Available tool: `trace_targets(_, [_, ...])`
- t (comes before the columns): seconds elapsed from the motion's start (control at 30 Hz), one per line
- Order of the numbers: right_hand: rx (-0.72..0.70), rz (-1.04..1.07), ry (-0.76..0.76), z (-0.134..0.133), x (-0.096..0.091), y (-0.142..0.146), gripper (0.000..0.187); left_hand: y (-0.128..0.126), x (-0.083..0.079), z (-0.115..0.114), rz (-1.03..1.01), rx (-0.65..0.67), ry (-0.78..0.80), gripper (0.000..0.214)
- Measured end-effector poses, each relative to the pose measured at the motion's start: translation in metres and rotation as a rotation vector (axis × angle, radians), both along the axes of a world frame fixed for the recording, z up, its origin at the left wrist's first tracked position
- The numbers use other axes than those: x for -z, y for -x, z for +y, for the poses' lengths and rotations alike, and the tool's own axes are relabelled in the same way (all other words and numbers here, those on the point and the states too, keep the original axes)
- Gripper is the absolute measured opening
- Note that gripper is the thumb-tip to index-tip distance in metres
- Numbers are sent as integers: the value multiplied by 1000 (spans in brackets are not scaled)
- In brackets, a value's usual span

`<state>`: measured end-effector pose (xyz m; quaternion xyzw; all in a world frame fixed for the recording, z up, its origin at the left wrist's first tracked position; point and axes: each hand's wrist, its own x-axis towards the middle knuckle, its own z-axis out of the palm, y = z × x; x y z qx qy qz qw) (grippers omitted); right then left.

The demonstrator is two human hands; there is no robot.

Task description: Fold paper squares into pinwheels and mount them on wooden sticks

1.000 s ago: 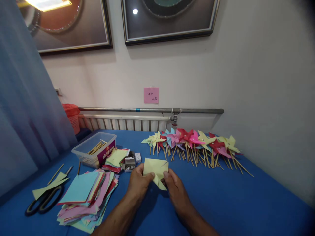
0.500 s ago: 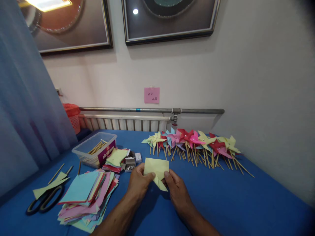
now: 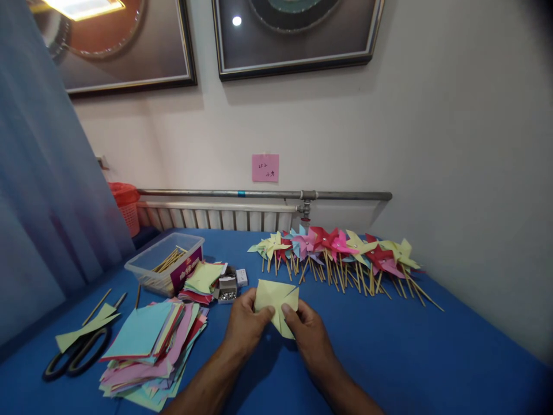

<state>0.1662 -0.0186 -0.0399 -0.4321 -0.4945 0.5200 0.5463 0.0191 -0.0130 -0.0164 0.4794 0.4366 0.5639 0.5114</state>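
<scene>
Centrally, the tips of both thumbs press on the face of a pale yellow sheet, held raised over the blue-covered table. The left hand pinches its left margin; the right hand pinches its lower right part. Compared with half a second earlier, the right thumb has moved inward from the edge to lie near its counterpart, and a slit toward the upper right corner now shows distinctly. This suggests that the sheet is being adjusted within the grasp, its shaping unfinished.

Beyond the left hand stands a small box of shiny metal pieces; farther left lie a stack of coloured sheets and the scissors. Finished-looking paper pinwheels occupy the far right.

Hidden from view are most fingers, behind the sheet, and most of the scissor blades, beneath pale strips. The forearms are cut off below, and the overlapping pinwheels cannot be counted reliably.
</scene>
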Motion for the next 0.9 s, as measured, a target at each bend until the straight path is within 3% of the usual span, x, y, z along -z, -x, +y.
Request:
trace_targets(0.53, [42,134,24,11,27,4,63,-2,2,0,-12,5,-1,25])
trace_targets(0.9, [-6,222,78,-4,8,9,52,0,-2,-1,-21,0,11,28])
